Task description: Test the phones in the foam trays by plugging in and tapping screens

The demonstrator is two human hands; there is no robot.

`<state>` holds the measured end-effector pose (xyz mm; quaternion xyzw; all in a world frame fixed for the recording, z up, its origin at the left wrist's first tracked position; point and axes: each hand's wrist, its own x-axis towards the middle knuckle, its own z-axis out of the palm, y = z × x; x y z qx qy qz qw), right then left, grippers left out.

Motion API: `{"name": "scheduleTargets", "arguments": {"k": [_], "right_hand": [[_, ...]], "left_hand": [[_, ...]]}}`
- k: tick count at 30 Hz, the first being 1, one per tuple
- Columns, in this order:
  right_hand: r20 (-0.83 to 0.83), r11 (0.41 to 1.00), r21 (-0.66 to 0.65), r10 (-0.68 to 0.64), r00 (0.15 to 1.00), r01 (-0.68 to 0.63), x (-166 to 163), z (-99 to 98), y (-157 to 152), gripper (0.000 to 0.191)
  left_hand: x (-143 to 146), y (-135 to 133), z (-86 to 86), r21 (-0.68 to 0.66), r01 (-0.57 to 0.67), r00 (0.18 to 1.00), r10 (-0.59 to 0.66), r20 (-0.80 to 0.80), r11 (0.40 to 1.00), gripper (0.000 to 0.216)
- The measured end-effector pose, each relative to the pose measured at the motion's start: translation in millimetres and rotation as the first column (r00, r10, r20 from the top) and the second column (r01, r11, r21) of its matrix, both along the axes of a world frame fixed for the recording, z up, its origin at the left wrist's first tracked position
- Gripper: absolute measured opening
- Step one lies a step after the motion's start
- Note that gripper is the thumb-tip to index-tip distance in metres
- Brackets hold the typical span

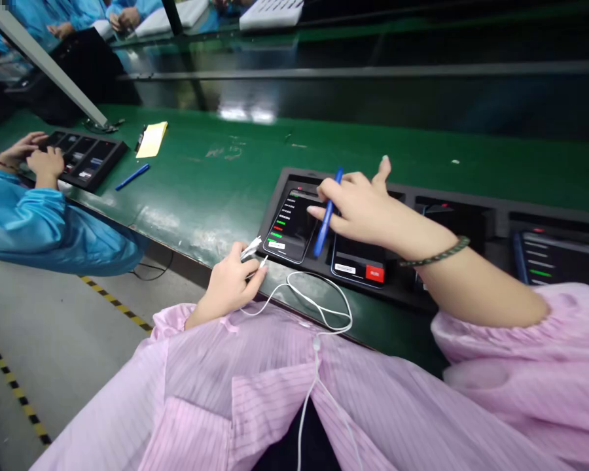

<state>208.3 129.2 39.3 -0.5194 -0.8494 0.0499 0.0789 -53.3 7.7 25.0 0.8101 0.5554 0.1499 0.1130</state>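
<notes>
My right hand (pixel 360 209) is closed on a blue pen (pixel 326 216), with one finger stretched onto the lit screen of a phone (pixel 292 226). That phone lies in the left slot of a black tray (pixel 294 176) on the green belt. A second phone (pixel 357 265) with a red button on its screen lies in the slot beside it. My left hand (pixel 230 284) rests at the belt's near edge, pinching the white plug of an earphone cable (pixel 319 301) just short of the first phone. The cable loops over the belt edge and down my pink smock.
More phones (pixel 544 261) sit in tray slots to the right. To the left, a person in a blue smock has both hands (pixel 34 157) on another black tray (pixel 86 157). A blue pen (pixel 132 176) and a yellow notepad (pixel 152 139) lie on the green belt (pixel 216 157).
</notes>
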Motion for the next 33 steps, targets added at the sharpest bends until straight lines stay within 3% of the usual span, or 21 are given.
{"name": "scheduleTargets", "arguments": {"k": [6, 18, 33], "right_hand": [[0.006, 0.999, -0.036, -0.024, 1.000, 0.024, -2.1, -15.9, 20.8, 0.034], [-0.071, 0.998, 0.035, 0.063, 0.996, -0.060, -2.0, -37.6, 32.2, 0.040], [-0.204, 0.996, -0.054, 0.053, 0.977, -0.065, -12.0, -30.8, 39.4, 0.023]], "left_hand": [[11.5, -3.3, -8.1, -0.108, -0.073, 0.997, 0.074, 0.001, 0.991, 0.038], [10.9, 3.5, -6.6, -0.133, -0.128, 0.989, 0.137, 0.063, 0.983, 0.037], [36.2, 4.5, -14.7, -0.139, -0.223, 0.975, 0.223, -0.012, 0.965, 0.038]]}}
